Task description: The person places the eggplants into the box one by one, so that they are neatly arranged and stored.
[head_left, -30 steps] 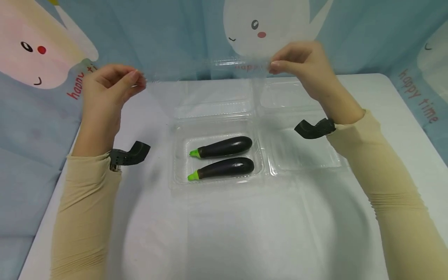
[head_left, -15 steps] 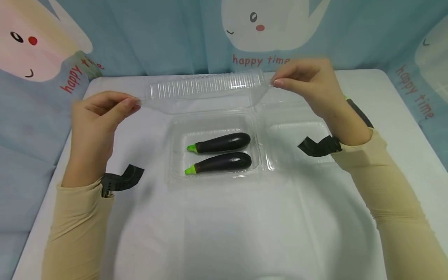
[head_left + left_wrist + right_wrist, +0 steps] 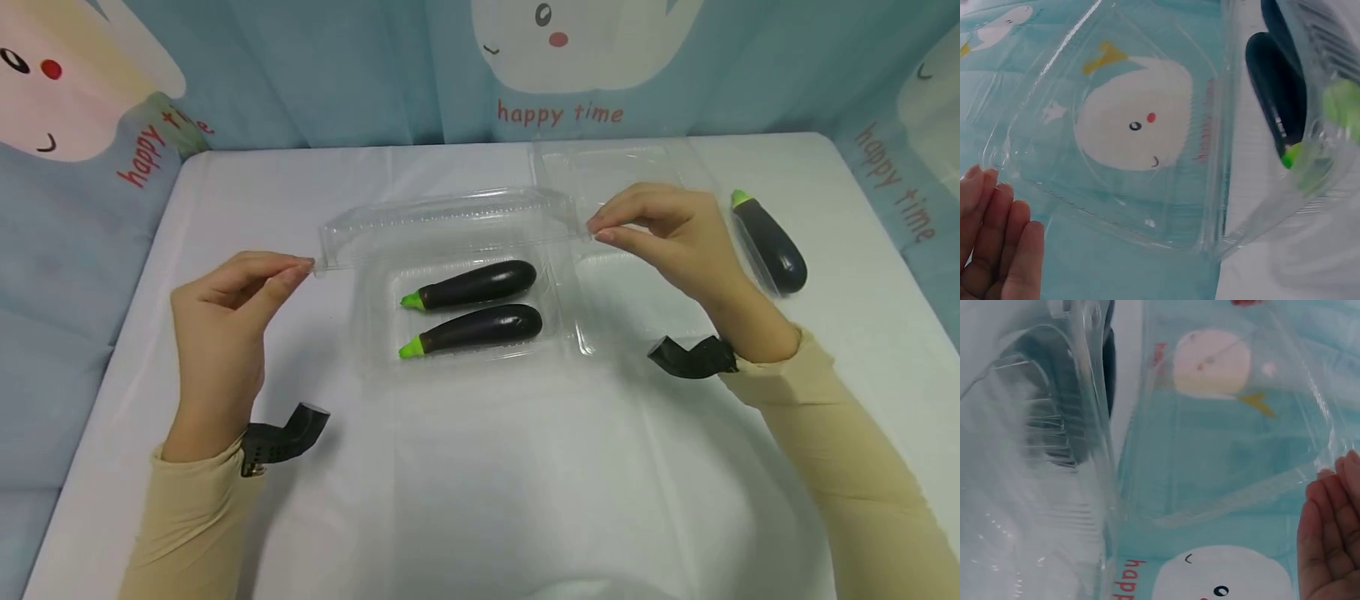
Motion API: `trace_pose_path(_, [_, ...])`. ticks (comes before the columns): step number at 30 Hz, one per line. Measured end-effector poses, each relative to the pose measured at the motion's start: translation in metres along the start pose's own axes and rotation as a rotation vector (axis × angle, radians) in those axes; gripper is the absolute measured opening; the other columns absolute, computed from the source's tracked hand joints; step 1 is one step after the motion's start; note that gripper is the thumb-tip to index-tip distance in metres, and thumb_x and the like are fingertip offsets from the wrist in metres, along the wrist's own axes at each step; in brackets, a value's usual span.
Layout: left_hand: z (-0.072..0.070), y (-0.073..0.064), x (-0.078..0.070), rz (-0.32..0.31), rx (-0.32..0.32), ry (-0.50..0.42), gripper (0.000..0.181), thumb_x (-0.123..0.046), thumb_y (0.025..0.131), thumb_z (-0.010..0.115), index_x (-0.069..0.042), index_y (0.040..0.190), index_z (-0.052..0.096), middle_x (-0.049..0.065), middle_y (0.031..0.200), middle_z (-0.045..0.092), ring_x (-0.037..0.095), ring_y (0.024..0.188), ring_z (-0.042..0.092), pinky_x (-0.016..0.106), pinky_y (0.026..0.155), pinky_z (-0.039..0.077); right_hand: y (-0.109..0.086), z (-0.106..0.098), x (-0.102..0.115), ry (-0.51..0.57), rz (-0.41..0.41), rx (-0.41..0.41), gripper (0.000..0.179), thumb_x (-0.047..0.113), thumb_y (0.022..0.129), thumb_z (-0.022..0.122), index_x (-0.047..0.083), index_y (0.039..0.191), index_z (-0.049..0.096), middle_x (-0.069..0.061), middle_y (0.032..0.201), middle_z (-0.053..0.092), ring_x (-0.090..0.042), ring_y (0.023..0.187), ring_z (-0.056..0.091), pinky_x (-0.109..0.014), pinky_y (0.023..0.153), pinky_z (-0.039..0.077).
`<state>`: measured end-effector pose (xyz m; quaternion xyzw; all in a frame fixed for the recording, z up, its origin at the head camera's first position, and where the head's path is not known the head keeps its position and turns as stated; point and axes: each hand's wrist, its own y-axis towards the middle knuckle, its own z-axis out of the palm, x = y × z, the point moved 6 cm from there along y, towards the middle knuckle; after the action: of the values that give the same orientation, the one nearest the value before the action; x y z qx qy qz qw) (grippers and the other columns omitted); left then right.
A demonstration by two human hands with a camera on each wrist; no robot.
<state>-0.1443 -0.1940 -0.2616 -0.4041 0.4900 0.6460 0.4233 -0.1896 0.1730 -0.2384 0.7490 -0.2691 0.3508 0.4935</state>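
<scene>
Two dark eggplants with green stems, a rear one (image 3: 480, 283) and a front one (image 3: 483, 328), lie side by side in a clear plastic clamshell box (image 3: 557, 333). Its transparent lid (image 3: 450, 218) stands tilted up over the back of the box. My left hand (image 3: 228, 333) pinches the lid's left corner between thumb and fingers. At the right corner, my right hand (image 3: 667, 237) pinches the edge with its fingertips. Both wrist views look through the lid, with the left fingers (image 3: 1004, 244) and right fingers (image 3: 1332, 531) at its corners.
A second clear box (image 3: 630, 308) lies open right beside the first, partly behind my right hand. Farther right, another eggplant (image 3: 772, 246) rests on the white table (image 3: 480, 483). A blue printed curtain (image 3: 360, 75) hangs along the back and left.
Both hands have come down and nearer, swinging the lid from nearly upright toward the box. The eggplant at the far right has come into full view from behind the right arm.
</scene>
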Motion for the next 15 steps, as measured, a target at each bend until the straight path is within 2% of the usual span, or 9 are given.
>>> trace_pose_path(5, [-0.001,-0.014,0.004,0.051,-0.013,0.04,0.012,0.013,0.079,0.068,0.017,0.09,0.067,0.017,0.088,0.068,0.025,0.085,0.061,0.024,0.081,0.053,-0.01,0.004,-0.001,-0.056,-0.051,0.047,0.005,-0.001,0.08,0.073,-0.005,0.083,0.071,-0.008,0.085,0.07,-0.017,0.084,0.063,-0.023,0.077,0.051])
trace_pose_path(9, [-0.001,-0.023,0.012,0.102,-0.029,0.037,0.01,0.017,0.078,0.067,0.02,0.088,0.066,0.016,0.088,0.069,0.024,0.085,0.062,0.024,0.08,0.054,-0.018,0.005,-0.002,-0.101,-0.046,0.082,0.007,-0.002,0.079,0.074,-0.006,0.082,0.07,-0.007,0.087,0.07,-0.016,0.085,0.063,-0.023,0.079,0.051])
trace_pose_path(15, [0.0,-0.036,0.027,0.102,-0.074,0.019,0.011,0.018,0.078,0.066,0.02,0.089,0.066,0.014,0.089,0.07,0.024,0.087,0.062,0.024,0.081,0.054,-0.029,0.006,-0.006,-0.104,-0.01,0.087,0.009,-0.008,0.076,0.074,-0.006,0.084,0.07,-0.009,0.087,0.069,-0.016,0.087,0.063,-0.024,0.082,0.051])
